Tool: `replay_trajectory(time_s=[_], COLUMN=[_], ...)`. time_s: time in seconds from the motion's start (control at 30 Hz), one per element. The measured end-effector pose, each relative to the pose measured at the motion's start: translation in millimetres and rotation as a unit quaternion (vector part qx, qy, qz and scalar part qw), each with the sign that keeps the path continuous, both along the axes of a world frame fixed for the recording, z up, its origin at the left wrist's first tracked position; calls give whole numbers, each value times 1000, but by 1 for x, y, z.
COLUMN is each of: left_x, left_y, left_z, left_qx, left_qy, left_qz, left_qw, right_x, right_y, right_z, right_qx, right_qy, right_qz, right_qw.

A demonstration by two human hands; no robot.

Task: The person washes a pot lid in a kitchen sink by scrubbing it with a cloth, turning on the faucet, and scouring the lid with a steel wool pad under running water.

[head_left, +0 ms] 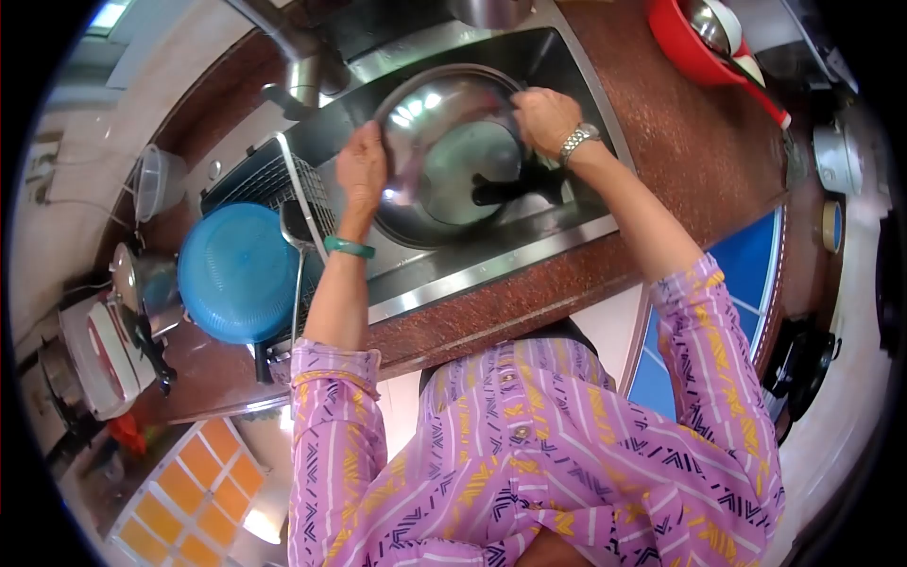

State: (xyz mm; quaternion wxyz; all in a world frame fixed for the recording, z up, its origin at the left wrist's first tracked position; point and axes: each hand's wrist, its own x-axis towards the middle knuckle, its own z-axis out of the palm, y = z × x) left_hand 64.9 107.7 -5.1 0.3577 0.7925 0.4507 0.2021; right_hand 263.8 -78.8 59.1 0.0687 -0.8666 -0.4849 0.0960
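Observation:
A wide, shiny metal wok is held over the sink. A pale greenish round patch, perhaps water, shows in its middle, and a black handle-like part lies across its lower right; I cannot tell how that part joins. My left hand, with a green bangle at the wrist, is closed on the wok's left rim. On the upper right rim my right hand, wearing a metal watch, is closed too. Both hands are slightly blurred, and their fingertips are partly hidden.
Left of the sink are a wire rack, a blue plastic basin and a long-handled ladle. The faucet rises behind. A red container with utensils stands on the right counter.

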Motion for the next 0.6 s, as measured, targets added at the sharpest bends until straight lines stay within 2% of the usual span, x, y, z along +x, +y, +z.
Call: replay_trajectory(time_s=[0.03, 0.1, 0.17, 0.2, 0.23, 0.27, 0.3, 0.33, 0.43, 0.47, 0.53, 0.57, 0.6], left_x=[6, 13, 17, 15, 12, 10, 12, 13, 14, 26, 32, 34, 32], left_y=[-4, -12, -15, -16, -17, -17, -9, -2, 12, 5, -3, 1, -3], left_z=[6, 19, 24, 25, 24, 20, 11, 4, -10, -18, -6, 7, 16], left_qx=[7, -8, -37, -35, 15, 65, 87, 111, 117, 181, 236, 89, 10], left_qy=[4, -5, -33, -36, -20, -4, 62, 117, 224, 95, -38, 64, 112], left_qz=[-8, -32, -56, -60, -90, -121, -195, -270, -359, -295, -225, -215, -211], left_qw=[1000, 999, 997, 997, 996, 991, 975, 949, 899, 933, 945, 970, 971], right_x=[-11, -36, -67, -82, -95, -108, -119, -131, -140, -142, -144, -146, -148], right_y=[16, 59, 103, 122, 140, 158, 172, 180, 182, 178, 167, 162, 157], right_z=[10, 35, 62, 73, 80, 82, 82, 80, 78, 77, 74, 72, 67], right_qx=[132, 236, 348, 397, 444, 443, 442, 453, 443, 442, 431, 428, 478], right_qy=[30, 71, 208, 215, 221, 246, 272, 248, 230, 222, 229, 227, 220], right_qz=[41, 86, 85, 101, 115, 114, 114, 102, 80, 94, 113, 112, 105], right_qw=[990, 965, 910, 887, 861, 854, 847, 850, 863, 864, 865, 867, 844])
